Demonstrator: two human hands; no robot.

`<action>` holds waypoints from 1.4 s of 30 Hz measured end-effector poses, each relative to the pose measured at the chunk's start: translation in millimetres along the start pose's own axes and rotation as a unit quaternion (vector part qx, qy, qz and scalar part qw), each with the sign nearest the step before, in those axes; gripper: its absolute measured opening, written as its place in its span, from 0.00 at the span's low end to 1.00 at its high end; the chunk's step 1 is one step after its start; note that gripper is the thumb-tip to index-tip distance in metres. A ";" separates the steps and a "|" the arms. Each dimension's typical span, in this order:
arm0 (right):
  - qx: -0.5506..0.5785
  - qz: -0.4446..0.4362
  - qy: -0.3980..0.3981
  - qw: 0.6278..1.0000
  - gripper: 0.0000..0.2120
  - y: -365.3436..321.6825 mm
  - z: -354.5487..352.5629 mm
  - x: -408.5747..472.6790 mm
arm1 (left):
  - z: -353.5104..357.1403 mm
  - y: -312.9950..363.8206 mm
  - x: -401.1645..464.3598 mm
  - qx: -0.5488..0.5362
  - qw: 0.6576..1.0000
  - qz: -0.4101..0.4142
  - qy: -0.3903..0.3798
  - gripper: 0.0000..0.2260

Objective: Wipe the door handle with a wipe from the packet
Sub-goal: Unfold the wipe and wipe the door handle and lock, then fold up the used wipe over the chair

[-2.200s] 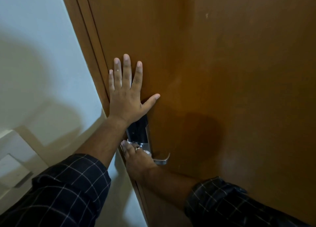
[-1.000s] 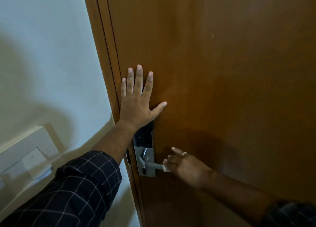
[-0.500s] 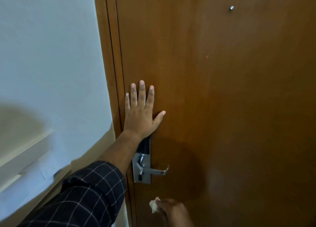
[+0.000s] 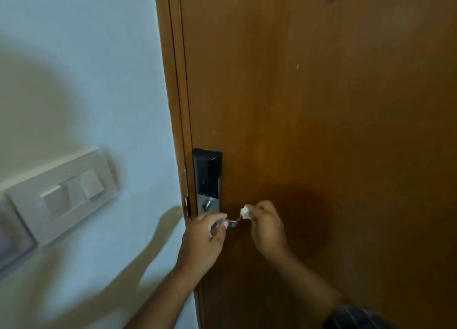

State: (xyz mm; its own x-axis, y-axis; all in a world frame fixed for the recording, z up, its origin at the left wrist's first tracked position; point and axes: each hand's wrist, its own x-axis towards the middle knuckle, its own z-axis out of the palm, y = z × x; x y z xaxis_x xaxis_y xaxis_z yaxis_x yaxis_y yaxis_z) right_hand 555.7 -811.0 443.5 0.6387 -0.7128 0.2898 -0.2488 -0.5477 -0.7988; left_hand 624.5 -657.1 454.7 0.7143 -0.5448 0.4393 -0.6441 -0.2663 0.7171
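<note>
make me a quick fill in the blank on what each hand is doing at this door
1. The right hand pinches a crumpled white ____ at the lever's tip.
2. The left hand grips the door handle near the ____ lock plate.
3. On the wall left of the door sits a white ____ panel.

Missing words: wipe; black; switch

Dim warm indoor light, source behind camera. Soft head shadow on wall (image 4: 81, 56) at 9 o'clock; arm shadow at 7. Dark blotch shadow on door (image 4: 321, 130) at 5 o'clock. Motion blur on switch plate (image 4: 61, 195), 8 o'clock. Wide-angle bend at frame (image 4: 176, 106). No glare; overall soft, grainy.
</note>
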 end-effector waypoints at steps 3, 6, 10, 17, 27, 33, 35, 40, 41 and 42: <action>-0.163 0.004 -0.149 0.975 0.08 23.9 -0.8 13.1 | 0.1 4.2 -29.7 0.012 0.999 -0.046 0.009 0.10; -0.268 -0.039 -0.188 0.944 0.12 59.4 -11.5 12.7 | 4.3 4.7 -68.9 0.021 0.992 -0.117 0.049 0.08; -0.001 -0.014 -0.252 0.968 0.13 56.8 -21.3 -28.5 | 16.2 10.6 -121.9 0.044 0.970 -0.224 0.087 0.09; 0.230 0.034 -0.461 0.857 0.10 20.1 -51.0 -93.1 | 12.3 61.9 -162.1 0.018 0.949 -0.316 -0.015 0.14; 0.237 -0.057 -0.550 0.799 0.04 15.7 -48.7 -217.2 | -20.9 81.6 -279.3 -0.017 0.879 -0.409 0.245 0.07; 0.228 -0.046 -0.567 0.790 0.15 -25.5 -41.0 -305.1 | -66.6 93.7 -408.2 -0.112 0.841 -0.429 0.309 0.03; 0.220 -0.047 -0.569 0.791 0.12 -35.6 -37.4 -359.8 | -84.7 103.7 -448.6 -0.103 0.847 -0.407 0.325 0.05; 0.272 0.039 -0.508 0.816 0.09 -66.4 -29.9 -505.8 | -129.2 126.2 -550.1 -0.029 0.891 -0.359 0.275 0.12; 0.274 0.054 -0.508 0.815 0.08 -69.6 -28.5 -530.8 | -136.5 128.1 -570.2 -0.012 0.896 -0.357 0.265 0.11; 0.275 0.068 -0.509 0.813 0.07 -72.6 -27.4 -553.8 | -143.8 130.0 -590.3 0.002 0.899 -0.358 0.253 0.11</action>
State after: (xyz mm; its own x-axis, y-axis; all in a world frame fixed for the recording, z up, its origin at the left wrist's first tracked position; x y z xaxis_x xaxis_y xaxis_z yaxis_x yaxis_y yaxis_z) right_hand 200.1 -388.5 355.5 0.9736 0.1355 -0.1835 -0.1829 -0.0171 -0.9830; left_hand 158.5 -255.8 366.4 0.9783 0.1991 0.0575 0.0294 -0.4079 0.9125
